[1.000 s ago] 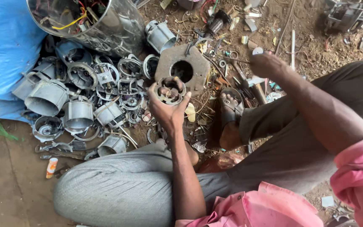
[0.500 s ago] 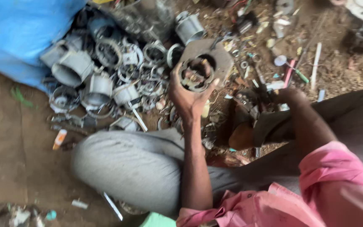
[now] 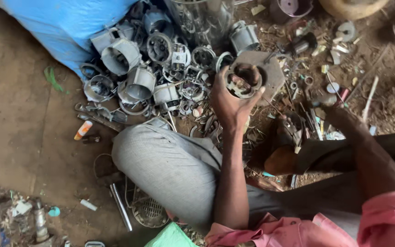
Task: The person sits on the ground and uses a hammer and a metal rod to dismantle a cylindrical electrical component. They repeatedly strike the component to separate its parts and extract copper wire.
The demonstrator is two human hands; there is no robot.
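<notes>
Holding 1 round grey metal motor stator with copper windings (image 3: 243, 81) up in our left hand (image 3: 228, 104), fingers curled round its rim in a firm half-closed grip, the open bore facing the camera. The stator sits just above a flat rusty plate with a round hole (image 3: 270, 68), which lies on the dirt behind it.

Our right hand (image 3: 332, 114) reaches down to the right of the stator, among small scattered scraps on the ground; it is blurred and partly hidden by our forearm, so we cannot tell whether it is open or has hold of anything.

Progress, as a judgement: 1 stator is in hand and looks unstripped, windings in place. To the left of the stator lies a heap of grey cylindrical motor housings and ring parts (image 3: 138, 73), roughly 10 or more, too jumbled for an exact count. So most of the pile looks left to handle.

Other counts: 1 shiny steel drum (image 3: 202, 20) above-left of the stator, 1 blue plastic sack (image 3: 65, 23) far left of it, 1 small orange-and-white tube (image 3: 82, 130) on the floor well to the lower left. Our grey-trousered knee (image 3: 161, 160) is folded just below the stator.
</notes>
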